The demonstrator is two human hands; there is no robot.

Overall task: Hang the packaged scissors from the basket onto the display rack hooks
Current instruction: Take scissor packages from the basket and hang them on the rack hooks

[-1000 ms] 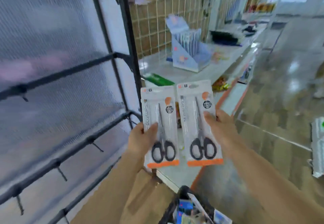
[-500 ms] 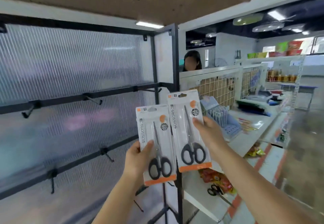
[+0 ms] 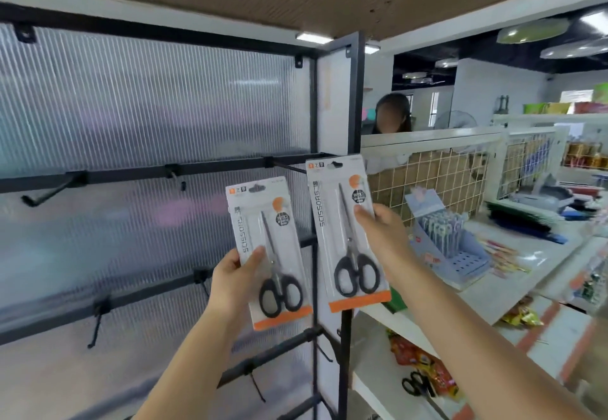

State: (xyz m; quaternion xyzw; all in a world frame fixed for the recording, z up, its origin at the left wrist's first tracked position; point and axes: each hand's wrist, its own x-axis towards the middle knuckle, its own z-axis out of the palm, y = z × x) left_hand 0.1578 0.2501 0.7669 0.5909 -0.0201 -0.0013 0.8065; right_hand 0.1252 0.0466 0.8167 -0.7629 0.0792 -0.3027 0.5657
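Each hand holds one packaged pair of black-handled scissors on a white card with an orange bottom strip. My left hand (image 3: 235, 283) grips the lower left edge of the left scissors pack (image 3: 268, 255). My right hand (image 3: 383, 238) pinches the right edge of the right scissors pack (image 3: 347, 235), which is raised so its hang hole sits just beside the tip of a hook (image 3: 289, 167) on the upper black bar of the display rack (image 3: 204, 169). Other bare hooks stick out of the rack's bars to the left and below. The basket is out of view.
The rack has a ribbed translucent back panel and a black corner post (image 3: 355, 107). To the right stand white shelves (image 3: 513, 274) with a blue pen display box (image 3: 447, 248), wire grid panels and snack packs. A person stands behind the counter (image 3: 393, 113).
My view has swung up from the floor and basket to the rack. Both hands rose with their packs; the right pack now sits higher, near the upper bar's hook.
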